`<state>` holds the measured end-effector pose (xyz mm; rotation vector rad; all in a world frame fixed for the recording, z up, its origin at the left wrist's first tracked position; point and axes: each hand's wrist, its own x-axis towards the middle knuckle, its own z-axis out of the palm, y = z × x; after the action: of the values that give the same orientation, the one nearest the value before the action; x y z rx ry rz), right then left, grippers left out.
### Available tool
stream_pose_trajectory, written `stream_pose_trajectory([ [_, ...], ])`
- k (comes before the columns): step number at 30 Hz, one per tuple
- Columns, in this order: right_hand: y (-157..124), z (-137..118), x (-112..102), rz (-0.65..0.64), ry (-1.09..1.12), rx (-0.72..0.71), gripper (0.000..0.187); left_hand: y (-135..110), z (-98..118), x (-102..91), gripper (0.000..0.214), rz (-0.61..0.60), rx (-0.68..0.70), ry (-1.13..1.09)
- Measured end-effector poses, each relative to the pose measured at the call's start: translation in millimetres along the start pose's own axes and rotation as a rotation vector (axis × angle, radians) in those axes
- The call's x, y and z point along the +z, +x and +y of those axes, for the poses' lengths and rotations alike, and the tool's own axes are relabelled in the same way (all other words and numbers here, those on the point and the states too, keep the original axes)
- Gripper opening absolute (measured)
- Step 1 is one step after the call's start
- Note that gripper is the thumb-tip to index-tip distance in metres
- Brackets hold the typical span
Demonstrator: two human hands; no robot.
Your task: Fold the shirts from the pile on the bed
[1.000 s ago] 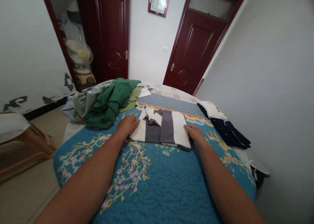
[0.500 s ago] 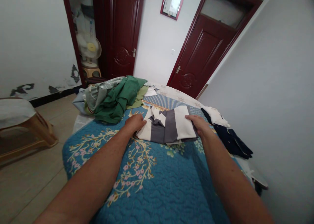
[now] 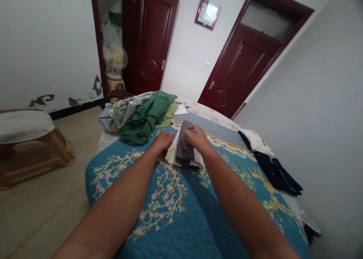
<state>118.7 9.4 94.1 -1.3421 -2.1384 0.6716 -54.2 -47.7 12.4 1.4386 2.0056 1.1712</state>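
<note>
A grey and white striped garment (image 3: 185, 151) lies folded into a narrow bundle on the blue floral quilt (image 3: 181, 217), its grey part doubled over on top. My left hand (image 3: 164, 141) is closed at the bundle's left edge, thumb uppermost, the other fingers mostly hidden behind the hand. From the right, my right hand (image 3: 197, 138) reaches over the bundle, fingers bent and gripping the grey cloth near its far end. White fabric shows on both sides of the grey fold.
A heap of green and grey clothes (image 3: 147, 117) sits at the bed's far left. Dark trousers (image 3: 278, 172) and a white garment (image 3: 256, 141) lie along the right edge by the wall. A stool (image 3: 36, 138) stands on the floor to the left.
My right hand has moved left, carrying the garment's right side over onto the rest, so the bundle is much narrower. My left hand stays at the left edge. The view has shifted slightly.
</note>
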Motion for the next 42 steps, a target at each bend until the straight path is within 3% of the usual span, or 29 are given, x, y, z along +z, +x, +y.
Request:
stream_pose_trajectory([
  [4, -32.7, 10.6, 17.9, 0.008, -0.113, -0.255, 0.020, -0.1, 2.3, -2.5, 0.050, -0.073, 0.013, 0.023],
  [7, -56.2, 30.0, 15.1, 0.089, -0.189, -0.425, 0.023, -0.3, 6.6, -3.1, 0.039, -0.106, 0.035, 0.060],
  [11, -79.0, 62.4, 10.1, 0.163, -0.195, -0.565, 0.025, -5.9, 13.8, -0.4, 0.041, -0.150, 0.051, 0.213],
  [13, -87.5, 77.1, 12.1, 0.198, -0.156, -0.583, 0.026, -10.5, 17.7, 2.8, 0.042, -0.183, 0.061, 0.292],
  [16, -96.8, 90.3, 19.7, 0.224, -0.140, -0.581, 0.027, -16.8, 23.8, 9.5, 0.031, -0.140, 0.064, 0.316],
  [20, -102.9, 88.2, 27.7, 0.180, -0.147, -0.616, 0.036, -18.3, 29.9, 16.2, 0.027, -0.044, 0.071, 0.303],
  [28, -111.7, 76.8, 21.5, -0.081, -0.242, -0.648, 0.054, -7.8, 22.3, 15.2, 0.024, -0.019, 0.006, 0.296],
  [31, -110.5, 80.3, 20.7, -0.090, -0.223, -0.670, 0.057, -4.6, 20.0, 9.7, 0.027, -0.055, -0.013, 0.281],
  [35, -105.0, 88.8, 22.1, 0.027, -0.188, -0.629, 0.060, -3.9, 19.3, -5.1, 0.035, -0.125, -0.021, 0.259],
  [39, -100.5, 95.7, 25.2, 0.014, -0.203, -0.624, 0.048, -11.4, 22.9, -15.2, 0.047, -0.221, -0.014, 0.343],
  [42, -97.5, 98.5, 27.9, 0.016, -0.198, -0.614, 0.038, -19.5, 30.8, -13.4, 0.042, -0.250, 0.092, 0.434],
])
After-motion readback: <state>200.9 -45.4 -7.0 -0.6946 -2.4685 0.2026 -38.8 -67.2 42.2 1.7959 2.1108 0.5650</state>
